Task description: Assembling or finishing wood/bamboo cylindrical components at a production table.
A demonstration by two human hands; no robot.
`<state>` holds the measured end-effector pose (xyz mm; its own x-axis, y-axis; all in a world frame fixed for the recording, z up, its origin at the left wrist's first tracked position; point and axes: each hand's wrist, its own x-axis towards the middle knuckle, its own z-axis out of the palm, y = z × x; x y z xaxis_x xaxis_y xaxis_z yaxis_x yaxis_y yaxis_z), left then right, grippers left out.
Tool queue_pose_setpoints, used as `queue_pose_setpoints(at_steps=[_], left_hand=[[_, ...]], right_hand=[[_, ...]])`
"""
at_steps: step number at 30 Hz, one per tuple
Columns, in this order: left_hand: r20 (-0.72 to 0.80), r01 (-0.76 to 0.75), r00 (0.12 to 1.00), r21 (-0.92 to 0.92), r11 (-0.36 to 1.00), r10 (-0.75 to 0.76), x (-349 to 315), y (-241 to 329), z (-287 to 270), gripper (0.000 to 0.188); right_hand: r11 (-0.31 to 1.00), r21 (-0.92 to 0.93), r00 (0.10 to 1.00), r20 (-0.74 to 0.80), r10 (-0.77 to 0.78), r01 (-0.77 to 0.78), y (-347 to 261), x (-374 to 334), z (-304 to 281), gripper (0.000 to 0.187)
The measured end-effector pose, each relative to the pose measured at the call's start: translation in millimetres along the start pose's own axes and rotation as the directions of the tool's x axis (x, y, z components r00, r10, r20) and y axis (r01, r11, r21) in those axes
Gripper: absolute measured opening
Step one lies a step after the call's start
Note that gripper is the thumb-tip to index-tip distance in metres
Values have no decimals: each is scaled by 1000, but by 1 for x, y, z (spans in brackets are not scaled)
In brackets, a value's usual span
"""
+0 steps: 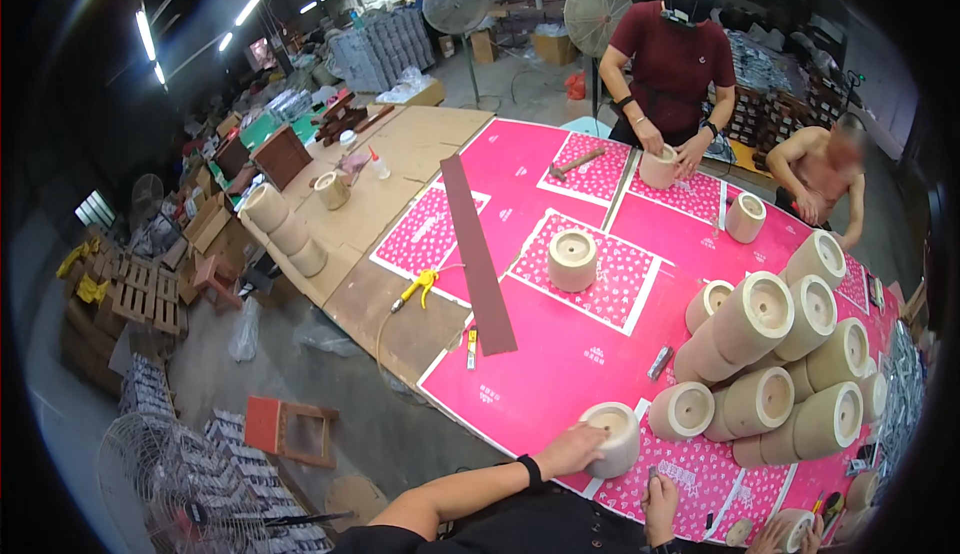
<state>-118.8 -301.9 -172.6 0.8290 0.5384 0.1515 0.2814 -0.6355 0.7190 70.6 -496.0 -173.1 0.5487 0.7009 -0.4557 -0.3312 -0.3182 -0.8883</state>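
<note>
My left hand (572, 450) grips the near-left side of a pale round wooden pot (622, 442) at the table's front edge, fingers over its rim. The pot stands upright with its hollow facing up. To the right of it, my right hand (660, 506) is closed over the patterned sheet, with a small dark tip showing at the top of the fist. What it holds is too small to make out. Stacks of similar wooden pots (752, 314) lie on their sides to the right. Another pot (573, 260) stands mid-table.
A brown strip (478, 254), a yellow air gun (420, 288) with a hose and a hammer (578, 164) lie on the pink-covered table (520, 394). Across it, a person in a dark red shirt (675, 64) handles a pot. Another person's hands (775, 536) hold a pot at lower right.
</note>
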Motion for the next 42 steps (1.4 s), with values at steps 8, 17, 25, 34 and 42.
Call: queue_pose_setpoints(at_steps=[8,17,25,34,42], left_hand=[[-97,249,963,-32,968,-251,38,-79,-120,40],[-303,139,953,492,859,20,92,-188,-260,38],[-351,330,923,508,796,-159,121,-219,-215,58],[421,-502,803,96,860,422,62,-75,-47,49],[376,35,925,65,997,-57,95,-7,-4,69]], right_hand=[[999,46,972,-233,39,-29,57,6,5,32],[923,-382,995,-104,-3,-38,69,26,51,26],[890,-427,986,-94,135,-162,87,19,72,28],[912,-287,951,-181,249,-293,59,12,70,32],[766,-635,991,6,132,-98,19,25,8,34]])
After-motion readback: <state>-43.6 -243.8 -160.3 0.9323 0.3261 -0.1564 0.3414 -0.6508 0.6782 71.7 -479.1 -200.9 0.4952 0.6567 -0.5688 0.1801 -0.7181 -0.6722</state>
